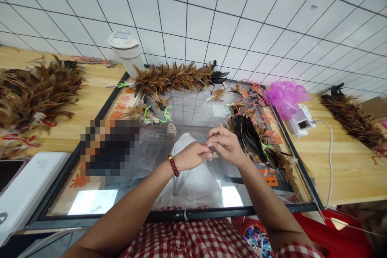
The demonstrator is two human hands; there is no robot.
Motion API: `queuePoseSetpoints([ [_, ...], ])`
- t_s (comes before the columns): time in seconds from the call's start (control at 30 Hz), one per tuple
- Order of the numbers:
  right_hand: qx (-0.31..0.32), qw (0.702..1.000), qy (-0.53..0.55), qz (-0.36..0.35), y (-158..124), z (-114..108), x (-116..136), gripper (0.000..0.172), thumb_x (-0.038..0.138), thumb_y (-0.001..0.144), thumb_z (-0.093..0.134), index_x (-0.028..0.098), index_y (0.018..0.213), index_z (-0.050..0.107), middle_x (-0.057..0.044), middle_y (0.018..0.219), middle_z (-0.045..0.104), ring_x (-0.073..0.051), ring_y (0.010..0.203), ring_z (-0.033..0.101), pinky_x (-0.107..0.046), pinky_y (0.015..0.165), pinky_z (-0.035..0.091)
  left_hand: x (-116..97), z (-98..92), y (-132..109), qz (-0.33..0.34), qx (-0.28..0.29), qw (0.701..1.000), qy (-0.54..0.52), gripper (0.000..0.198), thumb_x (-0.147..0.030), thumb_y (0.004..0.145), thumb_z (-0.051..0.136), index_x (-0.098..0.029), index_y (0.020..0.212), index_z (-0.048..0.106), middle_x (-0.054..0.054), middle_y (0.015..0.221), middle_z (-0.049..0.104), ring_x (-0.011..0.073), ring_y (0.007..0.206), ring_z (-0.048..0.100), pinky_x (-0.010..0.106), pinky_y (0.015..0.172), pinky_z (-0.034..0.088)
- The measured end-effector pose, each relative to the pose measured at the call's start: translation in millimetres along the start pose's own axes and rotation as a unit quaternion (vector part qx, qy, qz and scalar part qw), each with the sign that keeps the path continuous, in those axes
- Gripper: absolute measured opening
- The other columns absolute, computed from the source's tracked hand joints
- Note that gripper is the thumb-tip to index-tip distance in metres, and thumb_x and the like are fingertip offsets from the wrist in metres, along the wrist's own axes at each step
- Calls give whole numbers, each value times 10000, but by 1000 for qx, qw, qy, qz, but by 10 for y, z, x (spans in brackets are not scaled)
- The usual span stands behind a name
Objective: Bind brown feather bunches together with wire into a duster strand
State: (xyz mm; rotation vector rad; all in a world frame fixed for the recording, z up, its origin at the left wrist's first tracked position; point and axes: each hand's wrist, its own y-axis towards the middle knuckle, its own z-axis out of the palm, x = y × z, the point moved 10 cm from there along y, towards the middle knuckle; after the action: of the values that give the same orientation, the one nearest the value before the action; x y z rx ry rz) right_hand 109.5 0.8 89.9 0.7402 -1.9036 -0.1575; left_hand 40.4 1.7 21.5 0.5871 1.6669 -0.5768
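- Both hands are up over the glass tabletop [145, 187], fingertips meeting near its middle, and that's where the fine work is.
- Left hand [191, 156]: narrow, thumb and forefinger drawn together, a beaded bracelet [173, 167] round the wrist.
- Right hand [226, 145]: narrow too, fingers bent and tips right up against the left's.
- And between them, a small reddish bit [208, 144] shows at the fingertips; it's too small to make out, and I cannot tell which hand grips it.
- Just beyond the right hand, black feathers [245, 134] fan out on the right side of the glass, bright green ties [266, 147] among them.
- Across the far edge lies a long brown feather duster [175, 78], with small feather tufts and more green strands [165, 115] on the near side of its left half.
- Over at the far right corner, a tangle of red cord [255, 88] sits beside a crumpled pink bag [286, 97].
- Out on the wooden surface, a brown feather bundle [42, 92] lies left, another feather duster [356, 119] right.
- A white lidded container [128, 53] stands by the wall, behind the far left corner.
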Motion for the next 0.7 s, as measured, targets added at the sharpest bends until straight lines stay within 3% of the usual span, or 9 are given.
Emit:
queuePoseSetpoints([
  [0.1,-17,999,36,20,14,-35,-97,115,244,850,597,244,852,712,-41,875,605,-146,804,580,-300,728,476,-21,171,-34,-6,71,994,-78,246,-359,783,605,-172,685,731,28,581,600,109,535,476,208,508,345],
  [0.2,-44,994,82,60,11,-6,-275,85,279,823,637,220,797,692,-35,840,597,-149,808,569,-294,729,458,51,217,-35,-44,77,982,-167,313,-438,757,637,-140,736,732,-6,503,471,74,466,350,204,452,248],
  [0.3,-57,988,102,97,-6,56,-454,147,322,828,619,198,753,641,-22,800,577,-139,762,547,-279,718,439,115,135,1,-67,23,964,-256,375,-483,712,674,-112,748,707,-36,489,400,49,438,284,204,441,187],
  [0.4,-64,989,57,120,-30,57,-555,188,337,871,544,193,759,589,-10,765,554,-131,722,512,-262,691,410,183,-150,27,-66,-108,951,-282,388,-499,697,673,-113,728,677,-48,489,391,39,424,251,203,438,161],
  [0.5,-49,992,3,116,-30,62,-521,184,324,882,531,193,757,567,-5,732,539,-132,700,494,-258,674,389,230,-484,-33,-58,-248,947,-198,315,-444,735,637,-133,710,675,-42,488,407,62,447,298,209,466,222],
  [0.57,-19,995,-7,102,-18,121,-451,183,319,874,549,195,740,564,-1,710,533,-131,676,488,-258,655,383,173,-614,-84,-37,-297,950,-94,247,-376,765,608,-153,685,678,-13,521,482,102,514,404,225,533,305],
  [0.63,-1,996,-11,89,-14,174,-379,189,322,872,556,200,729,569,0,692,531,-133,656,488,-262,637,383,43,-630,-116,-1,-302,953,25,182,-300,784,578,-176,702,682,34,645,594,152,645,509,251,635,361],
  [0.7,-16,997,-42,69,-19,164,-300,169,321,868,565,208,746,590,-9,705,557,-145,677,511,-279,657,393,-63,-543,-121,15,-271,951,152,133,-242,781,559,-192,784,683,68,798,643,186,739,546,272,690,368],
])
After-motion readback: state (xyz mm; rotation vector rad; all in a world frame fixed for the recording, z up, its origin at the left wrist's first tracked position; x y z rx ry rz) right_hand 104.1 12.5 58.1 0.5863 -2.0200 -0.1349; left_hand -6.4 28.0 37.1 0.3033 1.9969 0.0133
